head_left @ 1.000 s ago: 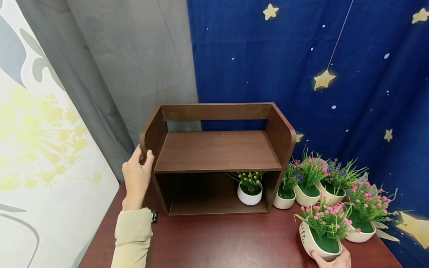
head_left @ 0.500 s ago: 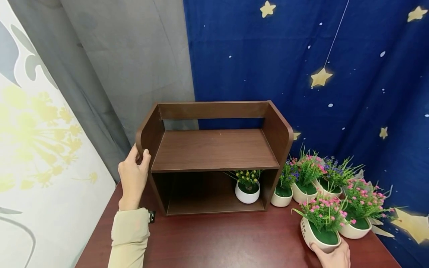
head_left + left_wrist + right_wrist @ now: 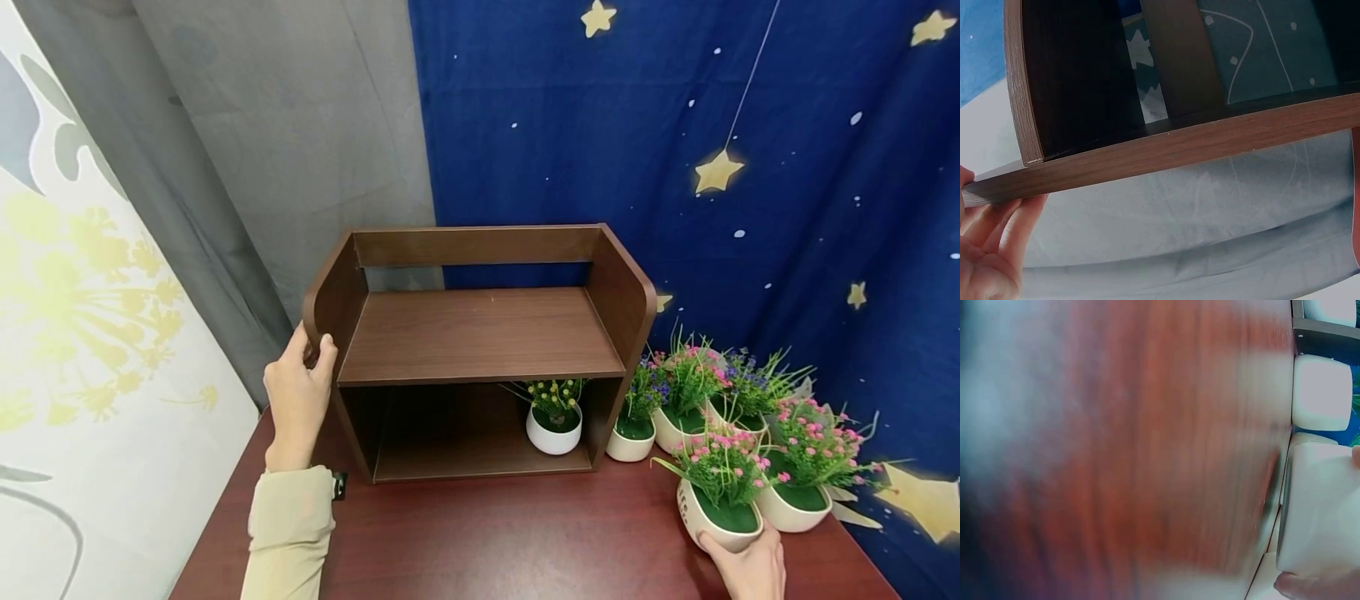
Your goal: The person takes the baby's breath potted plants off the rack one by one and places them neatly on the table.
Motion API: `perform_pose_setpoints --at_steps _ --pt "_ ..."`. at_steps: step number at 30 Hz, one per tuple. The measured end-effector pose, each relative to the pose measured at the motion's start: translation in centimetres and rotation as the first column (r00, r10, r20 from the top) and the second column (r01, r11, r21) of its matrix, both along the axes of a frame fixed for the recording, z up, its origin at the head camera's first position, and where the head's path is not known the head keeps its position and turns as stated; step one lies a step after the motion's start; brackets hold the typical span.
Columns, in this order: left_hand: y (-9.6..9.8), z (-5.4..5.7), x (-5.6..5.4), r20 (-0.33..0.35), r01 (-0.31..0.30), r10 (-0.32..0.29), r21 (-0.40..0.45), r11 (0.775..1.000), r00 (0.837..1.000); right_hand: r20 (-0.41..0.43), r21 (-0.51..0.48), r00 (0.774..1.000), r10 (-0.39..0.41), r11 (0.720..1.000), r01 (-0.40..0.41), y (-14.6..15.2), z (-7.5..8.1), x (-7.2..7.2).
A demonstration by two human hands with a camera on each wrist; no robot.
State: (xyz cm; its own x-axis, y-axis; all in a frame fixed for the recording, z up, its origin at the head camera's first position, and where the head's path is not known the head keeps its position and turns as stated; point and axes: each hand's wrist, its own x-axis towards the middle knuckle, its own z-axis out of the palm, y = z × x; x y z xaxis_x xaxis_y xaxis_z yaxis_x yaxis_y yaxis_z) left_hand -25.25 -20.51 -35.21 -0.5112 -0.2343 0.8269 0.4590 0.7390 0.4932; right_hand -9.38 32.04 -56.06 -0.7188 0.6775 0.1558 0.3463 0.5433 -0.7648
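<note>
At left, the fingers of the left hand (image 3: 300, 404) pinch the shelf (image 3: 483, 333). At lower right, those of the right hand (image 3: 752, 569) grip a pink-flowered pot (image 3: 723, 512).

On the left arm a sleeve (image 3: 283, 571) of pale beige cloth is worn, loosely cut and softly creased. At its wrist end a broad cuff (image 3: 295, 504) is formed, and its lower edge is marked by a fold. On the thumb side of the cuff a small black device (image 3: 341, 486) is seen, its details too small to be made out. Both the left hand (image 3: 298, 404) and the right hand (image 3: 750, 568) are bare.
</note>
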Motion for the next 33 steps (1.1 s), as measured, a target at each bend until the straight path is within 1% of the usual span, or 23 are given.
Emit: perform_pose_setpoints --at_steps 8,18,28,33 --pt "0.0 0.0 0.0 0.008 0.0 0.0 0.0 1.0 1.0 0.048 -0.034 0.996 0.072 0.997 -0.071 0.6 -0.1 -0.5" --pt "-0.1 -0.1 -0.1 0.009 0.004 -0.004 0.003 1.0 1.0 0.018 -0.003 0.992 0.127 0.992 -0.127 1.4 -0.3 -0.9" --pt "0.0 0.1 0.0 0.002 0.004 -0.004 -0.001 1.0 1.0 0.03 -0.005 0.986 0.167 0.986 -0.167 2.1 -0.2 -1.5" --pt "-0.1 0.1 -0.1 0.003 0.0 0.0 0.001 1.0 1.0 0.006 0.015 0.982 0.191 0.982 -0.191 2.4 -0.1 -1.6"
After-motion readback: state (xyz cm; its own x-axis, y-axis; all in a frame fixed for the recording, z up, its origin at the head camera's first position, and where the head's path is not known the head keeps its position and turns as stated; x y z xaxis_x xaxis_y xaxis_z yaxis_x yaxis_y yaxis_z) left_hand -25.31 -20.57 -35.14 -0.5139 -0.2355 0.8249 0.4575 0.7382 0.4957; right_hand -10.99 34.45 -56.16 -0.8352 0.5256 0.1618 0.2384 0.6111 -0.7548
